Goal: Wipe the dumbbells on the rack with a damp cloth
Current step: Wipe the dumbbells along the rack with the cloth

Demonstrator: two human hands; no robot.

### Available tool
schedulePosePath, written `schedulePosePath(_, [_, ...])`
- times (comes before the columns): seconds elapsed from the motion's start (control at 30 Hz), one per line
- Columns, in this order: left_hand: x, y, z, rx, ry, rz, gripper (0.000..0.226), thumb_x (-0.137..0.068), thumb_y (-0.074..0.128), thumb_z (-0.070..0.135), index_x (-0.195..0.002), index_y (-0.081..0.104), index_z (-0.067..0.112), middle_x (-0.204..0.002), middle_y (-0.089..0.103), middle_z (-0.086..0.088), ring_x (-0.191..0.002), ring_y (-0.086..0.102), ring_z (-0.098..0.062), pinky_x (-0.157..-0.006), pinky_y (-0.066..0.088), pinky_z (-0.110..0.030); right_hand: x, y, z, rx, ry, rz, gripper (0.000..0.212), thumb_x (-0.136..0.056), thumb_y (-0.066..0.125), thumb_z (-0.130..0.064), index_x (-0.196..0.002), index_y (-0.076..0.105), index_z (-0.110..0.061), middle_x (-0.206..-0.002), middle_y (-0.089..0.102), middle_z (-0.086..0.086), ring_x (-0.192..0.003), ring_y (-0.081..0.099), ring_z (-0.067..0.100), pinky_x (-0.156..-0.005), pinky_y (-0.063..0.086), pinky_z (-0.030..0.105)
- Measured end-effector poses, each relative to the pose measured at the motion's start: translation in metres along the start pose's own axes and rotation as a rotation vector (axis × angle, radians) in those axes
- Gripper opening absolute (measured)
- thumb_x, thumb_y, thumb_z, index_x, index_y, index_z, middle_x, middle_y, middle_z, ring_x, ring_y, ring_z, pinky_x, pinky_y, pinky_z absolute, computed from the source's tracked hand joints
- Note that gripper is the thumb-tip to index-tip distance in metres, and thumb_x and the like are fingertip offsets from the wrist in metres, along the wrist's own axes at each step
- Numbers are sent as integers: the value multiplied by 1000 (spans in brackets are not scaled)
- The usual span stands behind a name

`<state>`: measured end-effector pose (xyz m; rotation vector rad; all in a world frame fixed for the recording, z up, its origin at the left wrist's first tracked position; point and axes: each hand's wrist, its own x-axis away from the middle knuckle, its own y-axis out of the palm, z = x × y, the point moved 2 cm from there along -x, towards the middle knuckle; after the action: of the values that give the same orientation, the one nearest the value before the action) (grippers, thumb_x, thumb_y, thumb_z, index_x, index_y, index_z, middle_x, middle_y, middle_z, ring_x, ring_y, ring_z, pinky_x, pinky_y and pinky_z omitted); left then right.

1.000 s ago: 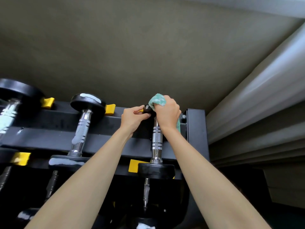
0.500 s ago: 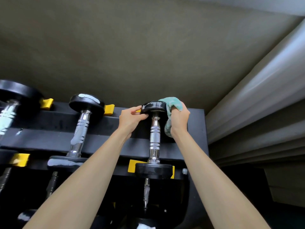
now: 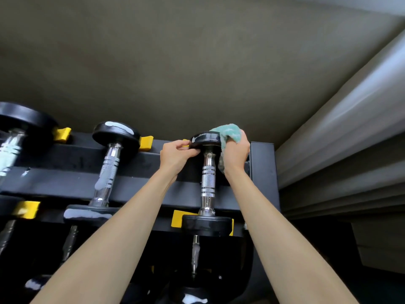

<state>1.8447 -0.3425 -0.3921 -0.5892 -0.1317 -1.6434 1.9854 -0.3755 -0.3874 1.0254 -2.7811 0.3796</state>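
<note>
black rack (image 3: 263,172), dumbbells (image 3: 208,183) resting across

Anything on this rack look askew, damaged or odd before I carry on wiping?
Nothing askew or damaged on the rack. One oddity: pale streaks on both heads of the middle dumbbell, perhaps wet film or glare. The right dumbbell lies straight, with the cloth against its far head.

Beyond the left hand (image 3: 175,155), the outermost dumbbell (image 3: 22,119) is cut by the frame edge; the cloth (image 3: 230,132), half buried in the right hand (image 3: 235,153), hides a rim of the held dumbbell (image 3: 208,178), and lower-tier weights (image 3: 192,290) beneath the forearms sink into shadow.
</note>
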Motion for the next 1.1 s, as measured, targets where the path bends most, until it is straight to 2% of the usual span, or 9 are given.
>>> schedulePosePath(0.1, [1, 0, 1, 0, 7, 13, 44, -69, 79, 11, -112, 67, 8, -100, 69, -6, -101, 63, -18, -100, 45, -32, 9, -6, 13, -155, 90, -107, 32, -81, 34, -1, -93, 58, -17, -71, 49, -2, -57, 41, 9, -54, 37, 24])
schedulePosePath(0.17, [1, -1, -1, 6, 6, 17, 45, -69, 80, 11, -112, 68, 7, -101, 70, -7, -102, 63, -20, -101, 45, -34, 22, -2, 17, -106, 8, -179, 35, -80, 38, -16, -103, 58, -34, -93, 53, -3, -79, 50, 12, -74, 44, 28])
schedulePosePath(0.23, [1, -1, -1, 8, 9, 8, 42, -70, 79, 10, -111, 69, 8, -101, 70, -7, -104, 63, -22, -101, 45, -37, 30, 5, 21, 82, -241, -213, 46, -81, 45, -18, -123, 51, -35, -129, 44, 2, -117, 45, 19, -100, 36, 33])
schedulePosePath(0.33, [1, -2, -2, -23, 15, 2, 38, -71, 78, 11, -108, 70, 11, -98, 70, -5, -105, 62, -21, -100, 46, -37, 33, 13, 22, 392, -426, -189, 57, -87, 54, -6, -140, 40, -24, -148, 25, 14, -135, 26, 27, -105, 27, 33])
schedulePosePath(0.47, [-1, -2, 1, -27, 32, -2, 40, -71, 78, 9, -110, 68, 9, -96, 68, -6, -100, 62, -18, -100, 45, -35, 23, 0, 27, 429, -476, -149, 62, -84, 50, 6, -138, 43, -22, -140, 40, 9, -121, 46, 26, -92, 43, 38])
schedulePosePath(0.67, [0, -2, 3, -32, 21, -6, 45, -72, 78, 11, -115, 66, 8, -99, 65, -3, -103, 58, -16, -100, 43, -30, 18, -24, 26, 318, -486, -172, 55, -86, 39, 11, -136, 47, -10, -124, 58, 11, -101, 53, 14, -81, 40, 6])
schedulePosePath(0.8, [2, -1, 0, 60, -28, -35, 39, -75, 74, 4, -113, 65, 7, -97, 65, -6, -96, 58, -16, -95, 45, -27, 17, -33, 27, 0, -142, -172, 40, -95, 38, 6, -129, 54, -8, -105, 60, -14, -91, 62, -8, -71, 42, 1])
schedulePosePath(0.97, [1, -2, -11, 190, -73, -53, 39, -81, 61, -10, -119, 60, -2, -115, 63, -16, -105, 59, -21, -94, 46, -27, 27, -20, 35, -167, -15, -174, 31, -96, 41, -6, -121, 58, -8, -84, 56, -11, -73, 50, 0, -76, 42, 21])
schedulePosePath(1.1, [2, -4, -11, 253, -84, -108, 44, -83, 49, -20, -124, 55, -4, -114, 61, -14, -101, 58, -20, -84, 49, -20, 33, -5, 14, -49, -168, -187, 39, -92, 43, -5, -128, 53, -15, -111, 60, 0, -98, 55, 13, -90, 42, 29])
